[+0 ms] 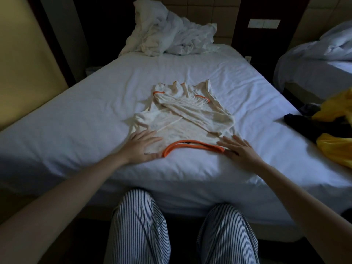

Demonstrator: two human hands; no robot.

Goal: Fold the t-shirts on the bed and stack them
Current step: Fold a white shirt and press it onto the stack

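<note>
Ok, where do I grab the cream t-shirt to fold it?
Probably pinch the cream t-shirt at its two shoulder corners, coming from the near edge: the orange collar end lies flat nearest you, with your left hand and right hand beside it.

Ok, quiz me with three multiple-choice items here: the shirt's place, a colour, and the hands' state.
1. The cream t-shirt lies: A) on the floor B) spread on the bed C) on a chair.
2. Its collar is: A) blue B) green C) orange.
3. The left hand and right hand are: A) flat, one at each collar end B) fists C) lifting it.
Answers: 1 B, the bed shows all round it; 2 C, an orange band nearest the person; 3 A, fingers lie straight on the fabric.
</note>
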